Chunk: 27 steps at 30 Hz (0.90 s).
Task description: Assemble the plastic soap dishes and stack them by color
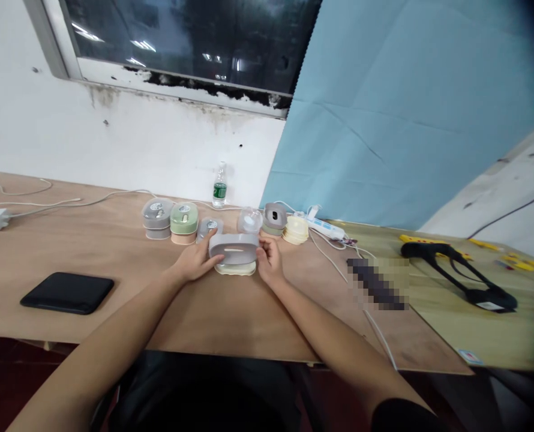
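Note:
Between my two hands a grey oval plastic box part (234, 254) is tilted, with a slot in its middle. My left hand (197, 259) grips its left end, thumb along the front edge. On the right end, the fingers of my right hand (269, 259) are closed. A cream box part (235, 268) with a wavy edge lies just beneath it on the table. Behind my left hand sits a clear lid (211, 225) with a round sticker. Further back on the right are another clear lid (249, 219), a grey box part (275, 217) and stacked cream parts (296, 229).
A grey box (158, 217) and a green box (184, 222) stand left of my hands. A water bottle (220, 186) is against the wall. A black flat case (68, 292) lies left. To the right are a power strip (325, 227), cables and a black strap (460, 273).

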Motion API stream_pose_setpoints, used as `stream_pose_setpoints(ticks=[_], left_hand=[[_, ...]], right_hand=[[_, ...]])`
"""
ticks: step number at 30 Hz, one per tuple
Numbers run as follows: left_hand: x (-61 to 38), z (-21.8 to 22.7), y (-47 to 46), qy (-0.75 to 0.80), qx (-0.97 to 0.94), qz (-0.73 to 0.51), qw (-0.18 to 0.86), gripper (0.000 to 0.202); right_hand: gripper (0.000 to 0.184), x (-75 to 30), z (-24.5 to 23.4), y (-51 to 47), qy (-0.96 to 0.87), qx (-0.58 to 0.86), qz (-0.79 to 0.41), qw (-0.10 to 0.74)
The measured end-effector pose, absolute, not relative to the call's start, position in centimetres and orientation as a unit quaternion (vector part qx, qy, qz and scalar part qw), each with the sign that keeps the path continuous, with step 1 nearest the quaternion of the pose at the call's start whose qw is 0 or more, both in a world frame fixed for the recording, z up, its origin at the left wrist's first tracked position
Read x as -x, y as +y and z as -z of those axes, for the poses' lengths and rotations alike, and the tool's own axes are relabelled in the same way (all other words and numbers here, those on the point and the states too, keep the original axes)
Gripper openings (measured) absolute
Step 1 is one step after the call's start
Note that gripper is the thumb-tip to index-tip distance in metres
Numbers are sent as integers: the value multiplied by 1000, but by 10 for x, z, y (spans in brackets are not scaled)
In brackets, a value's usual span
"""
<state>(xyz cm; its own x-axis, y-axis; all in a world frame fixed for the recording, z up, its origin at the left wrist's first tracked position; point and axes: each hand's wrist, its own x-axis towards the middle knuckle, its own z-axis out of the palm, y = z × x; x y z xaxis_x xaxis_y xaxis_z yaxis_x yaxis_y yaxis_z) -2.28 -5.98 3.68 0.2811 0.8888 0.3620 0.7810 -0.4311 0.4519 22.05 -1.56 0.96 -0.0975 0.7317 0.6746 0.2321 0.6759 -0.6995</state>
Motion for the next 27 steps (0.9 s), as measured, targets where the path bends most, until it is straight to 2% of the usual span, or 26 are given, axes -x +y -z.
stream_pose_setpoints(ticks=[5,9,12,16,23,27], left_hand=[[16,-36,-59,568,-757,-303,112,74],[14,-27,-54,561,-775,-262,126,54],[14,-22,-50,578,-772,-228,133,51],[13,-21,-45,601,-753,-227,140,48],[11,-23,-33,648,-731,-175,127,47],[11,-23,-34,643,-736,-176,123,44]], right_hand=[[45,-225,-17,-7,-696,411,-243,537],[35,-233,-15,5,-753,461,-230,410],[33,-235,-13,10,-801,470,-204,310],[31,-232,-14,12,-818,489,-165,255],[28,-225,-11,14,-810,516,-153,232],[30,-226,-4,19,-782,510,-160,321]])
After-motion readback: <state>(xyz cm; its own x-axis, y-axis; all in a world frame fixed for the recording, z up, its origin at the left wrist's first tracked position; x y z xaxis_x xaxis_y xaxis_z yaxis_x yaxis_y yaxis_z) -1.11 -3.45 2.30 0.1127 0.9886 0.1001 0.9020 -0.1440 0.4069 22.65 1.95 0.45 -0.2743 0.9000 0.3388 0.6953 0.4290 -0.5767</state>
